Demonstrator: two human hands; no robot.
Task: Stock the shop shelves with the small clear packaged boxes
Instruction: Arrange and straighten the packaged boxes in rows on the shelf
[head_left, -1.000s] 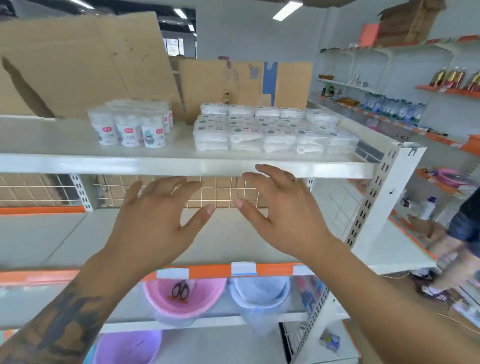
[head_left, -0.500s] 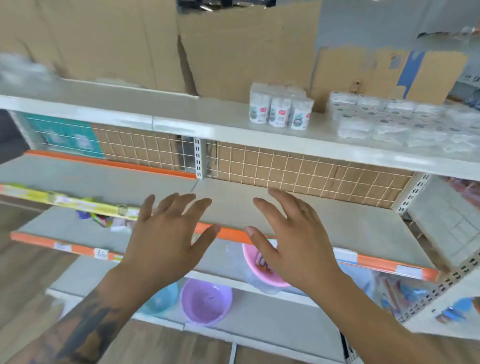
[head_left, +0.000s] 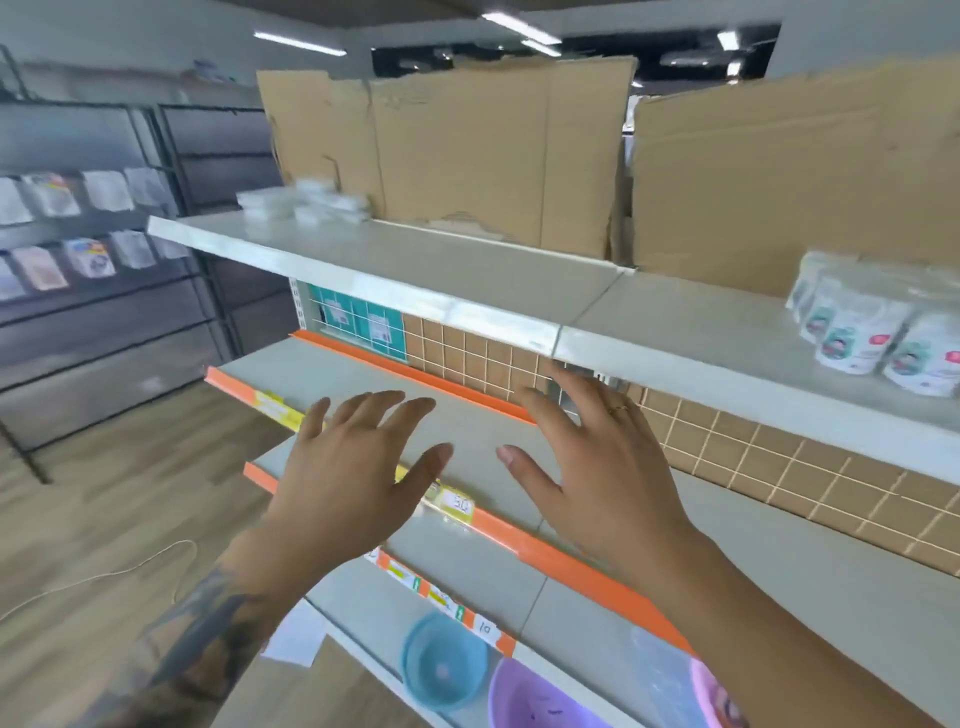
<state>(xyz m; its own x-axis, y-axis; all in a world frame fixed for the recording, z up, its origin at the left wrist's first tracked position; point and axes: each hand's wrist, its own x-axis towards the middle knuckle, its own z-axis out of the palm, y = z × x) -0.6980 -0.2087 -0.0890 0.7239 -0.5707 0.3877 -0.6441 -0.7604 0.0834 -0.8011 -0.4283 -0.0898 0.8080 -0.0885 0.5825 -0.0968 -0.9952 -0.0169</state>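
Both hands hover palm-down in front of the shelving, fingers spread and straight, neither grip holding anything. The left hand (head_left: 358, 478) has a tattooed forearm behind it; the right hand (head_left: 597, 467) wears a thin ring (head_left: 618, 409) on one finger.

The small clear packaged boxes (head_left: 304, 200) lie in a low, loose cluster at the far left end of the top shelf (head_left: 467, 291), just in front of the flattened cardboard sheets (head_left: 467, 156) that stand upright along the shelf's back. They are blurred, so their long axis and any print on them cannot be told. Well apart from them, at the right end of the same shelf, white pouches (head_left: 872, 332) stand upright in a tight group, each with a teal picture and a small red mark; the words are too soft to read.

Under the hands, the middle shelf (head_left: 363, 374) carries an orange front strip with yellow price tags; one tag (head_left: 460, 503) reads "50". A lower strip has a white tag (head_left: 484, 629) reading "10".

On the bottom shelf a blue plastic basin (head_left: 444, 667) and a purple basin (head_left: 540, 701) sit side by side, mouths up, with nothing clearly showing inside them. To the left, a dark wire rack (head_left: 78, 218) holds hanging packets.
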